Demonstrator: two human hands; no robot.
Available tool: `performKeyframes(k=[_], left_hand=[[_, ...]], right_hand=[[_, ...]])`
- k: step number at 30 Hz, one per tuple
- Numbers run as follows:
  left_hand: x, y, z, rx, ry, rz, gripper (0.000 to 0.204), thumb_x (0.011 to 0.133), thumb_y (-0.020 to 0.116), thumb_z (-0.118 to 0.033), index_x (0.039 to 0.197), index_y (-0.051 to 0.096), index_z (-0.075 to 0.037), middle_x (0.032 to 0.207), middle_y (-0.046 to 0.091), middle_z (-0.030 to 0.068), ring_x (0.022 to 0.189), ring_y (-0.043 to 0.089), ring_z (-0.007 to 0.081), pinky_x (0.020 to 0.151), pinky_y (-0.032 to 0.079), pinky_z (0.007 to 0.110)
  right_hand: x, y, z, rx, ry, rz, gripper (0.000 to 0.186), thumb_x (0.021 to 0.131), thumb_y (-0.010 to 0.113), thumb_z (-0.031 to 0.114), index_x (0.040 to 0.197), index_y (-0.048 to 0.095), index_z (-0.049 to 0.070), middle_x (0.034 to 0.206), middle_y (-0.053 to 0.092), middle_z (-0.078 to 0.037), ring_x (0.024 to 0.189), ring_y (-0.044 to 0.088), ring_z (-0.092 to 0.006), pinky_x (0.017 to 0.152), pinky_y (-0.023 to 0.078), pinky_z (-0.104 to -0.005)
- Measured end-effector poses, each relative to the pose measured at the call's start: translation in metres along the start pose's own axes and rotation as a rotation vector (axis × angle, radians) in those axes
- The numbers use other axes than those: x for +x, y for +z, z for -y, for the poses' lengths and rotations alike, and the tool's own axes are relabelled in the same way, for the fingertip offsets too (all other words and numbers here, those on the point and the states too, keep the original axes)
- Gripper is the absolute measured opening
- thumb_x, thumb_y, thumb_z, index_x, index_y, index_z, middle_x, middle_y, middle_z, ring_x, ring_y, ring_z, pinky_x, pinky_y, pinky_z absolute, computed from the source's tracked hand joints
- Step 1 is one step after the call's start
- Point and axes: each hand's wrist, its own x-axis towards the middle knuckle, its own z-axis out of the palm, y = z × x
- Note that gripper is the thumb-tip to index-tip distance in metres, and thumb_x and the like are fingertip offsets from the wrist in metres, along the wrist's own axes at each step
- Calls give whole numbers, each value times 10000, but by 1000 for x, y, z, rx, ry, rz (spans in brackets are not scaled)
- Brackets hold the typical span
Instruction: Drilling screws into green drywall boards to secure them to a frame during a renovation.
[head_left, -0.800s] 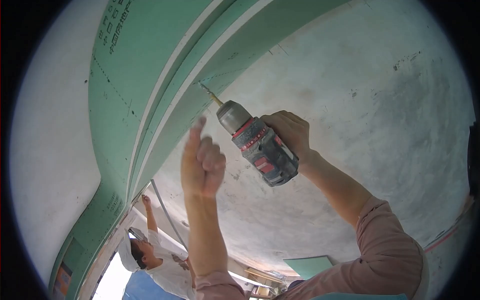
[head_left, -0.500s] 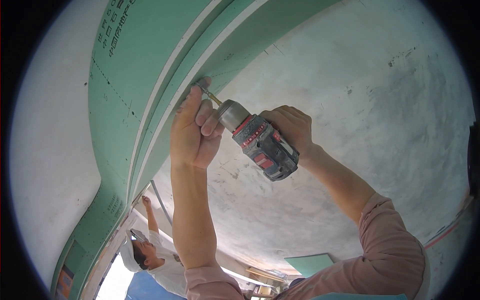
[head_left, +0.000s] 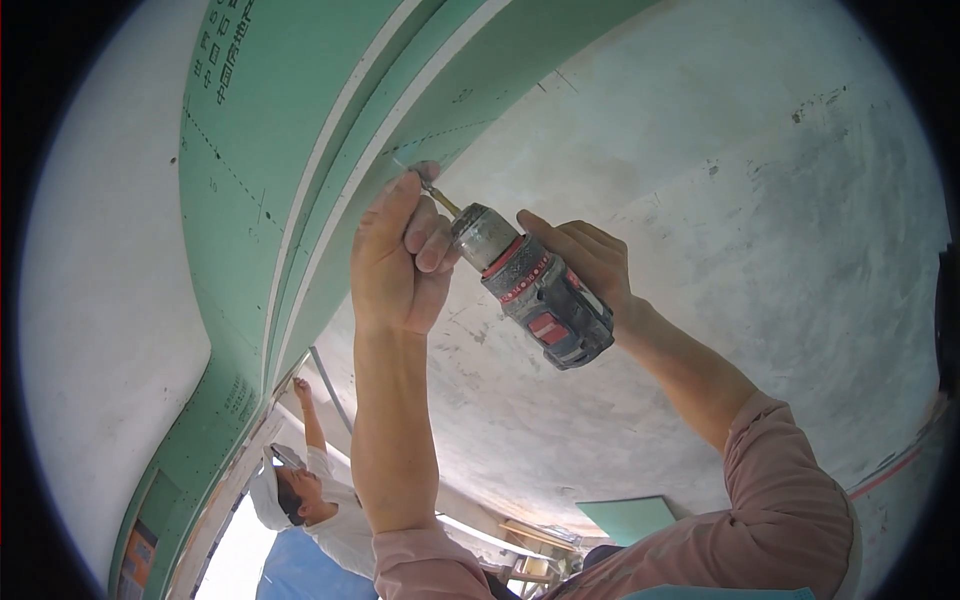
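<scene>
My left hand [head_left: 398, 258] reaches up to the green curved board [head_left: 455, 100], thumb and fingers closed around the front end of the bit [head_left: 447, 205]. What they pinch there is small and partly hidden. My right hand [head_left: 590, 260] grips a dark cordless drill [head_left: 548, 305] with a silver chuck [head_left: 482, 237] and red markings, tilted so that the bit points up and left at the board's underside, close to a dotted line. The chuck sits just right of my left hand's curled fingers.
A co-worker in a white cap [head_left: 300, 500] at lower left raises an arm to the board's edge, beside a grey metal strip [head_left: 330, 390]. A pale plastered ceiling [head_left: 770, 250] spans the right side. A loose green panel [head_left: 625, 522] and a bright opening [head_left: 240, 545] show low down.
My left hand has risen from below the bit, index finger raised, to pinch at its tip. The drill stays aimed up at the board, with only a slight shift in the picture.
</scene>
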Motion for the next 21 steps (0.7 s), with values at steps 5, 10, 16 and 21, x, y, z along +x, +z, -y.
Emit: performKeyframes(k=[5, 10, 16, 21], left_hand=[[2, 3, -8, 133, 27, -34, 250, 1003, 562, -233, 1104, 601, -8, 553, 420, -63, 421, 424, 45, 445, 407, 217], [2, 3, -11, 207, 41, -61, 259, 993, 579, -238, 1092, 609, 0, 556, 423, -65, 420, 423, 43, 443, 409, 210], [1, 5, -11, 189, 55, -63, 260, 969, 594, -190, 1067, 601, 51, 570, 413, -47, 457, 410, 66, 478, 338, 223], [2, 5, -12, 212, 54, -51, 299, 977, 597, -209, 1126, 568, 49, 569, 405, -52, 456, 406, 60, 479, 335, 208]], right_hand=[[2, 5, 0, 6, 11, 6, 430, 704, 740, 198, 1092, 679, 24, 739, 668, -51, 626, 631, -199, 572, 505, -325], [6, 4, 3, 23, 5, -2, 323, 702, 747, 199, 980, 686, 45, 744, 673, -49, 630, 635, -199, 580, 520, -319], [6, 1, -1, 35, 21, 36, 312, 701, 748, 195, 973, 691, 53, 746, 675, -50, 625, 638, -202, 578, 518, -319], [6, 1, -1, 80, 38, 36, 280, 710, 736, 190, 951, 687, 57, 735, 669, -59, 617, 636, -218, 573, 514, -333]])
